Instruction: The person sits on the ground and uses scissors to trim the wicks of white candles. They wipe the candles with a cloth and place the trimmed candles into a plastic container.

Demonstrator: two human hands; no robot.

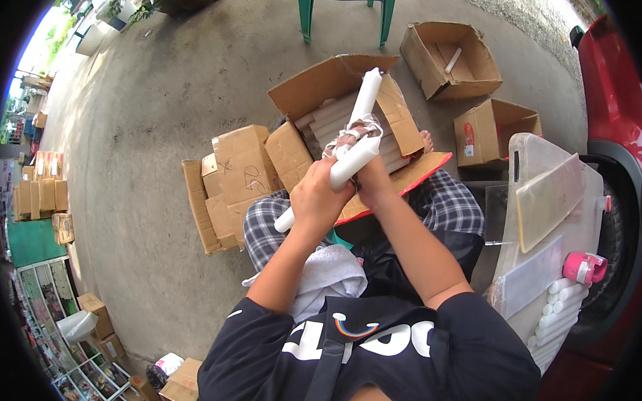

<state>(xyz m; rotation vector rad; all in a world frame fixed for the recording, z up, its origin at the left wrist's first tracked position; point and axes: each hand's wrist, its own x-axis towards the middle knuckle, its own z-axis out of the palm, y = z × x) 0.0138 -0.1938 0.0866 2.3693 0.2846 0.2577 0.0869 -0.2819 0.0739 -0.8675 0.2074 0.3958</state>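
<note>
Two white candles cross in front of me above an open cardboard box. My left hand point(321, 195) grips the nearer candle point(354, 162). The farther candle point(366, 96) points up and away, with a brown-and-white cloth point(349, 138) bunched around it. My right hand point(372, 181) is at the cloth and seems closed on it, its fingers mostly hidden behind the nearer candle. A white candle end point(285, 220) sticks out below my left hand; which candle it belongs to I cannot tell. Rows of white candles point(329, 118) lie inside the cardboard box point(309, 91).
Flattened cartons point(242, 166) lie left of the box. A carton point(452, 86) holding one candle and another carton point(474, 131) stand right. Stacked candles point(558, 320) and a pink tape dispenser point(584, 268) rest on a plastic surface beside a red vehicle point(617, 78). A towel point(329, 275) covers my lap.
</note>
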